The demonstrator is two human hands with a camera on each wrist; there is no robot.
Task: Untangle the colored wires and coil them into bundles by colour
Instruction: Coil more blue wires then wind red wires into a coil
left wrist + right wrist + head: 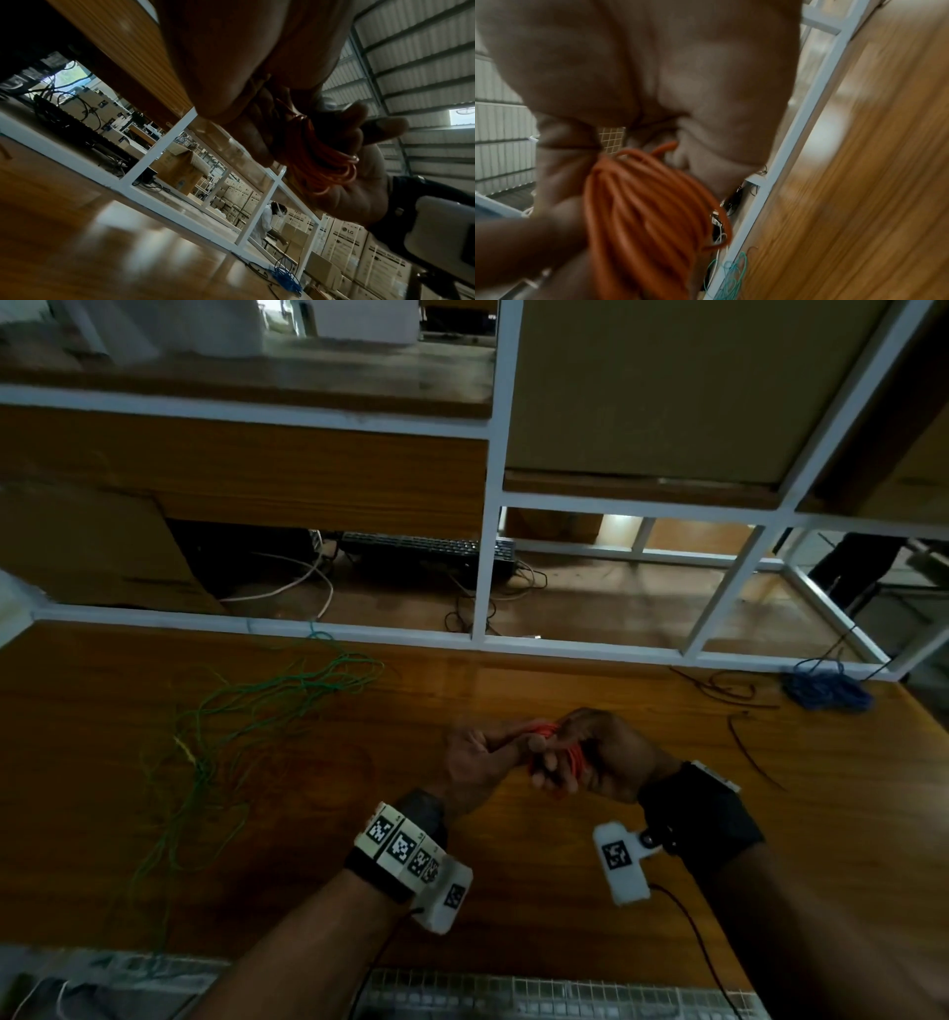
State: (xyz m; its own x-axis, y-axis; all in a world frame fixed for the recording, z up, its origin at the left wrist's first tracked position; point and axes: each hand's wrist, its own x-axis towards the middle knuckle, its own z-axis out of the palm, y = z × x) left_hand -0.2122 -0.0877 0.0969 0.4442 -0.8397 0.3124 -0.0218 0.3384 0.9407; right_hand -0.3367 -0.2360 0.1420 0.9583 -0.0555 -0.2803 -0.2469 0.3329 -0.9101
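Red coil (557, 748) held above surface (513, 891), gripped by right hand (601, 762); loose end pinched by left hand (477, 752). Risk: coil sprung open if grip eased. Green wires (231, 711) left tangled; blue bundle (827, 688) well apart.

orange coil (557, 747) | green wire (246, 711) – loose | blue bundle (827, 688) | brown table (513, 891)

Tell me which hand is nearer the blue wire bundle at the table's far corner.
Right. The right hand grips the orange coil mid-table, on the side toward the blue wire bundle; the left hand sits beyond it, farther away.
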